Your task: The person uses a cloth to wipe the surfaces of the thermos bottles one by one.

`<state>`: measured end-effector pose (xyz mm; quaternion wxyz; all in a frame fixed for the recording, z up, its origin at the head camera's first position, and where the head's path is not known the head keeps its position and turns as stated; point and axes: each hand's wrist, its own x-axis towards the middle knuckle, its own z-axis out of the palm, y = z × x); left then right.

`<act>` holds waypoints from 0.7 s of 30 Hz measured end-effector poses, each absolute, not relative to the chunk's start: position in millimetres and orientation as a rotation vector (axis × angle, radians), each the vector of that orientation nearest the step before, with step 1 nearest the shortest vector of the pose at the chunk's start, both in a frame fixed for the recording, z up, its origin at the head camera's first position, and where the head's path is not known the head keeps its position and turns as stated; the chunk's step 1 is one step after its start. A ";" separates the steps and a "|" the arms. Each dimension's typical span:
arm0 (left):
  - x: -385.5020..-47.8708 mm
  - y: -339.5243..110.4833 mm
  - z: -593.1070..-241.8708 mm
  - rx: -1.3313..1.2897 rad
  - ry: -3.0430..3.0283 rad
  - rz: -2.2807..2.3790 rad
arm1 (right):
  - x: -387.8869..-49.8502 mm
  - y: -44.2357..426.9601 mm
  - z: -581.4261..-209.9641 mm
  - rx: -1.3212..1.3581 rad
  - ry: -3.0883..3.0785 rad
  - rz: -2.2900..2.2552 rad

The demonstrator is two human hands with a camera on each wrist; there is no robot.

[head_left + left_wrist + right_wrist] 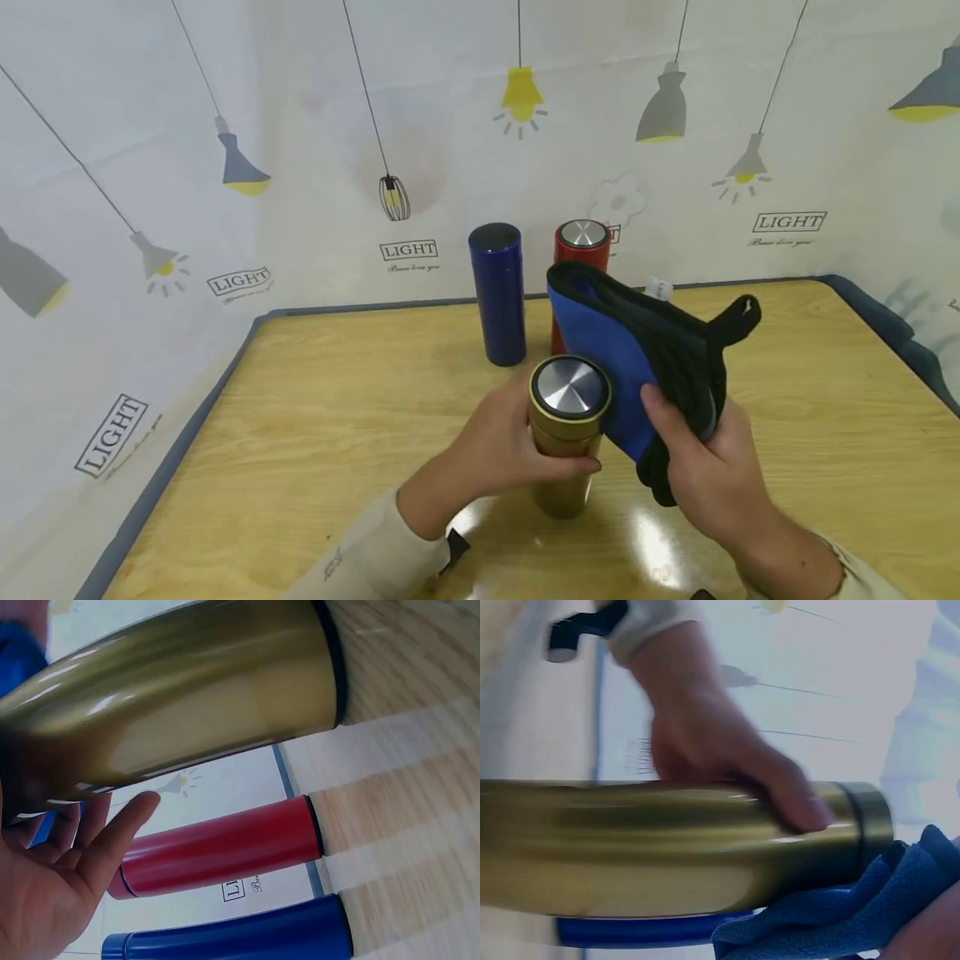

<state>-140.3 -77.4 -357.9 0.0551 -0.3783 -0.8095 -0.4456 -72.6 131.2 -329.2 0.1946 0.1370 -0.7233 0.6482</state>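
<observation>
A gold thermos flask (562,492) with a shiny metal lid stands upright near the front of the table. My left hand (495,442) grips it around its upper body, the thumb lying across the front. In my right hand (716,475) is a folded blue cloth (600,333) with black edging and a hanging loop, pinched between thumb and fingers. In the head view the cloth lies against the flask's right side near the lid. The right wrist view shows the cloth (817,919) close by the flask's lid end, with the left thumb on the gold body (630,847).
Behind the gold flask stand a blue thermos flask (498,300) and a red thermos flask (583,246), the red one partly hidden by the cloth. The wooden table (337,417) meets a wall covering (450,125) printed with lamps along its back edge.
</observation>
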 end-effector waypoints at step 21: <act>-142.3 -86.4 -377.0 -1.300 -2.373 -1.349 | -86.0 115.3 -302.5 1.081 -2.105 0.834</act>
